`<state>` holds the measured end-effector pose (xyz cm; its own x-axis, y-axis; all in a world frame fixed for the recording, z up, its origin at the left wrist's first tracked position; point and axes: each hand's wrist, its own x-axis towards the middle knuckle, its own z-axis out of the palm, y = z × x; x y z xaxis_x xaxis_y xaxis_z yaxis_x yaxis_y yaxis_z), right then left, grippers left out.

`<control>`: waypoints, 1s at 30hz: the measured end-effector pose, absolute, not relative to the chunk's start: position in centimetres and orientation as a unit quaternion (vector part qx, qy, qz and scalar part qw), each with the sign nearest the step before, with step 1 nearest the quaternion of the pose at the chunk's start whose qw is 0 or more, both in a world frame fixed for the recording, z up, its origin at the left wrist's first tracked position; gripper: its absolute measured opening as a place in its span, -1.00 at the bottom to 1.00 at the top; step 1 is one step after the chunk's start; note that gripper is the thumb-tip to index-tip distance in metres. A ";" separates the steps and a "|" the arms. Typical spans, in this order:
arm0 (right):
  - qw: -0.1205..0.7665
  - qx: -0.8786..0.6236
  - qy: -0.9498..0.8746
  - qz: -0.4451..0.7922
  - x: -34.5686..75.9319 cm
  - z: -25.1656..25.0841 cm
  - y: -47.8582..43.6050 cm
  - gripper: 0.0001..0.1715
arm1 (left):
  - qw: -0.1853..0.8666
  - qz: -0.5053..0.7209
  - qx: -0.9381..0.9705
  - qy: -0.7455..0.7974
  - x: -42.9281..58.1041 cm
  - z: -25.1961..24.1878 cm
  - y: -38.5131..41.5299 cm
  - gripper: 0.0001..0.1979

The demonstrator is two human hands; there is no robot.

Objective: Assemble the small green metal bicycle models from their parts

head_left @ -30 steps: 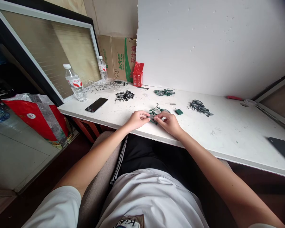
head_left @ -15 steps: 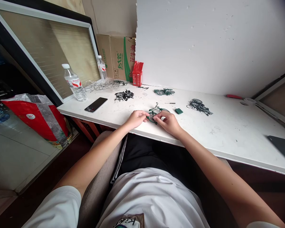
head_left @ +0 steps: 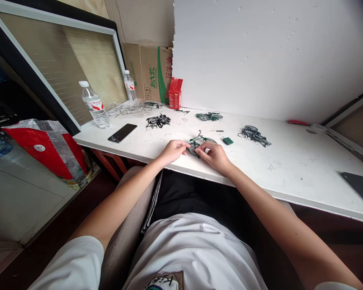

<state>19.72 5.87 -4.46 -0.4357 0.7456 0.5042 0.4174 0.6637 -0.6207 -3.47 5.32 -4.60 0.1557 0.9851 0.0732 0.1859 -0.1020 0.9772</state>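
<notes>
A small green model bicycle (head_left: pixel 196 141) is between my two hands near the front edge of the white table (head_left: pixel 157 147). My left hand (head_left: pixel 176 151) pinches its left wheel at the rim. Thumb and fingers of my right hand (head_left: pixel 212 155) are closed on the bicycle from the right, partly hiding the frame and the other wheel. Just beyond my right hand lie a small dark green block (head_left: pixel 228 141) and a thin screwdriver-like tool (head_left: pixel 217 131).
Black model parts (head_left: pixel 159 121), green parts (head_left: pixel 209 116) and dark wheeled parts (head_left: pixel 254 135) lie further back. A phone (head_left: pixel 122 133), a water bottle (head_left: pixel 95 105), a second bottle (head_left: pixel 130 86) and a red box (head_left: pixel 175 94) stand or lie leftward. A dark flat object (head_left: pixel 359 187) is far right.
</notes>
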 end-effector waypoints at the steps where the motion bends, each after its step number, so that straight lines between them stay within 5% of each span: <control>1: 0.396 -0.353 -0.822 0.206 19.7 -4.5 5.9 -0.61 | 0.463 0.432 0.604 0.485 -3.5 -4.6 5.3 -0.74; 30: 0.399 -0.343 -0.833 0.173 19.5 -4.5 5.6 -0.62 | 0.523 0.466 0.523 0.485 -3.4 -3.6 4.5 -0.75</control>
<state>19.54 5.58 -4.45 -0.4474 0.7085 0.5458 0.4334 0.7056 -0.5606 -3.40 4.50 -3.63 0.0944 0.9953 -0.0205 0.0196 0.0187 0.9996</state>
